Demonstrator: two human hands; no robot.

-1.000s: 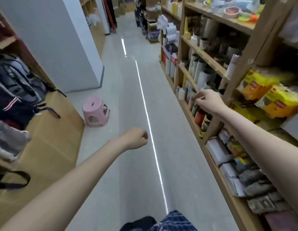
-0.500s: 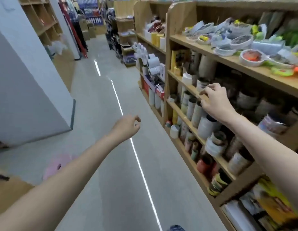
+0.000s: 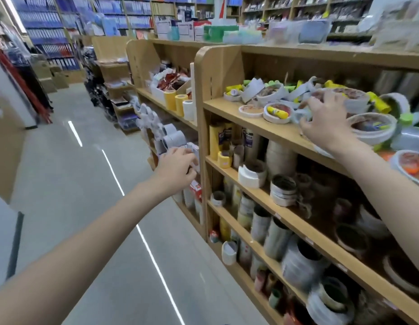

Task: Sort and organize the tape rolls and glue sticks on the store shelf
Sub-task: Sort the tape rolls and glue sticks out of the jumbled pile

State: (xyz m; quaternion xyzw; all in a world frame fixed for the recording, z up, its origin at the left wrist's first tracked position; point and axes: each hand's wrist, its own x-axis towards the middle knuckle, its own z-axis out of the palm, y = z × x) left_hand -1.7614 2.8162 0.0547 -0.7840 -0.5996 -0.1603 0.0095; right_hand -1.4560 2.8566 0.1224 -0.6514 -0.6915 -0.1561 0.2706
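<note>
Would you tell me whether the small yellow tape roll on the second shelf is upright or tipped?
Upright: the small yellow tape roll stands on its flat end, core facing up.

- Top shelf (image 3: 269, 127): flat tape rolls (image 3: 277, 113) lie along its front edge, with glue sticks (image 3: 377, 102) scattered among and behind them.
- Right hand (image 3: 325, 120) is over the front edge of that shelf, among the flat rolls.
- Second shelf (image 3: 262, 192), directly below: upright rolls stand at its left end, stacked rolls (image 3: 283, 190) to their right.
- Lower shelves beneath: further rolls, mostly upright.
- Left hand (image 3: 177, 168) is in the aisle, just left of the shelf unit's end panel (image 3: 200, 141).
</note>
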